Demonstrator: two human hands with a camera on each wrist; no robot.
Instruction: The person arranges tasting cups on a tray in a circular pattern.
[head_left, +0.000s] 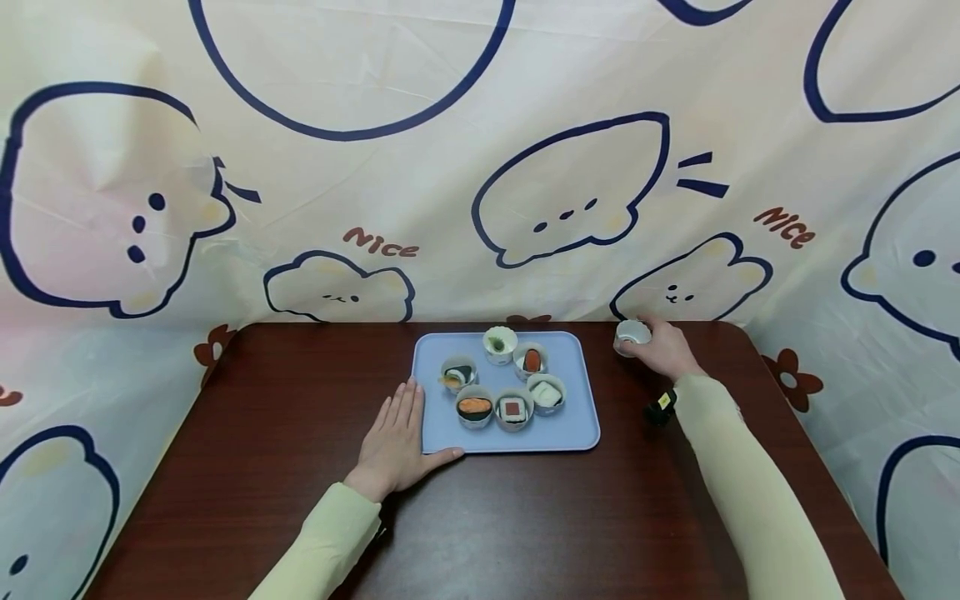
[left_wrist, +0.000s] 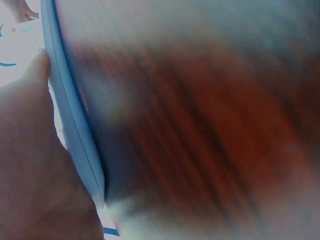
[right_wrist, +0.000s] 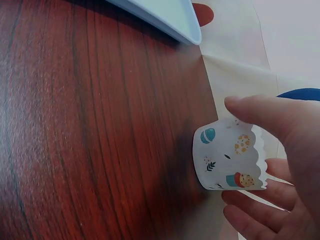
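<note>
My right hand (head_left: pixel 666 348) holds a white paper baking cup (head_left: pixel 632 335) between thumb and fingers at the table's back right; its scalloped rim and printed cupcake pattern show in the right wrist view, where the cup (right_wrist: pixel 225 155) sits close to the tabletop. My left hand (head_left: pixel 393 442) lies with straight fingers along the left side of a light blue tray (head_left: pixel 573 433), thumb along its front edge. On the tray are several paper cups with small sushi pieces, among them an orange-topped piece (head_left: pixel 475 406), a square roll (head_left: pixel 513 408) and a red-topped piece (head_left: pixel 532 360).
The dark brown wooden table (head_left: pixel 517 525) ends at a cartoon-printed cloth (head_left: pixel 435 192) behind and at the sides. A dark wrist device with a yellow mark (head_left: pixel 663 403) is on the right wrist.
</note>
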